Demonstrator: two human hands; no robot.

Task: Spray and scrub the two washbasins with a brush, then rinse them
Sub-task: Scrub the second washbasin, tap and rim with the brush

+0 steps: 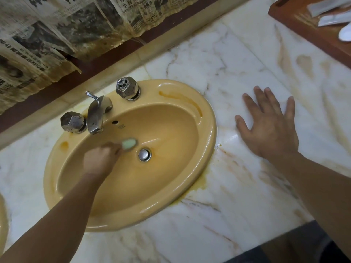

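step: scrubbing the bowl of the basin; by my reading mid-scrub, with the rinse not yet done.
brush: small, with a pale green head, blurred; it is down in the bowl between the spout and the drain, seemingly against the glaze. the handle is hidden in the fist.
left grip: clamped on the brush handle with fingers curled, low inside the bowl near its back wall.
right grip: fingers apart and straight, flat on the bench just right of the basin, clear of the rim and holding nothing.
basin: a yellow oval sunk in the bench toward its back edge. it has a wet sheen, an orange stain along the rim's back right, and yellow seepage onto the marble at the rim's front right.
second basin: only a sliver shows at the bench's left edge; i cannot tell its state.
knobs: two faceted ones flank the spout; no water is seen running.
handling: the brush is likely light, stiff plastic, and its wet handle is probably slippery. it is best taken in a full fist well back on the handle, so the bristles can be pressed down. the glaze is hard and slick, so the head may skid.
other: a brown tray sits at the back right corner, and newspaper hangs above the back edge.
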